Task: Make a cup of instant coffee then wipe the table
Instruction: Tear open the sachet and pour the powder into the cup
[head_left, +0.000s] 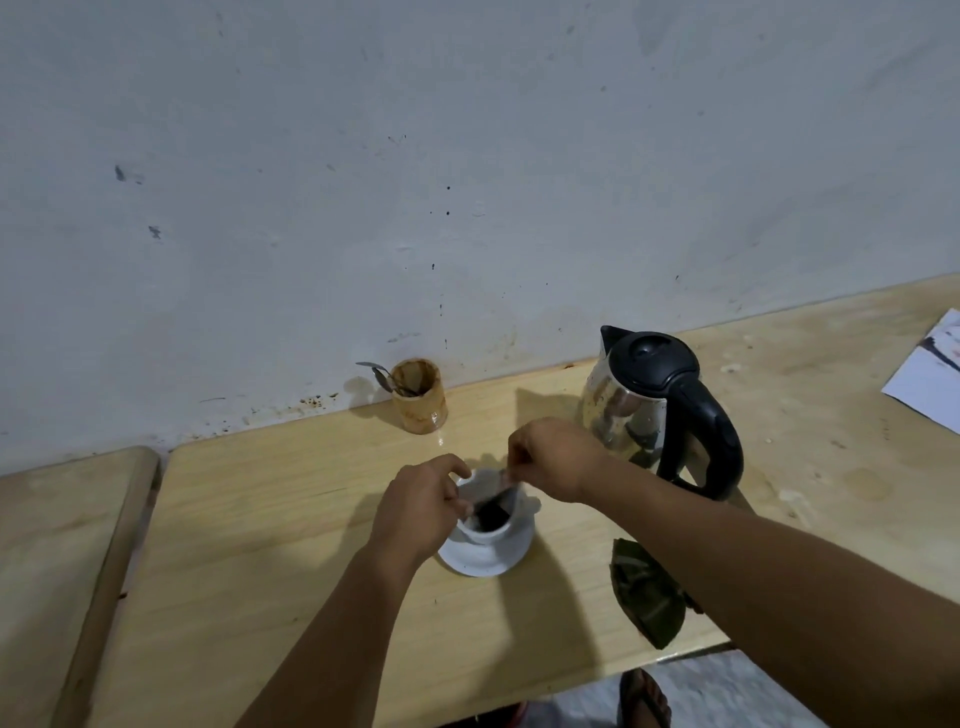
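Observation:
A white cup (493, 519) holding dark coffee stands on a white saucer (485, 558) in the middle of the wooden table (291, 545). My left hand (415, 512) curls round the cup's left side. My right hand (556, 457) pinches the handle of a spoon (496, 493) whose bowl dips into the coffee. An electric kettle (654, 405) with a steel body and black lid and handle stands just behind my right hand.
A brown jar (418, 397) with a spoon in it stands by the wall. A dark green folded cloth (649, 592) lies near the table's front edge. White paper (930, 369) lies far right. A second table (62, 545) adjoins on the left. A sandalled foot (644, 699) shows below.

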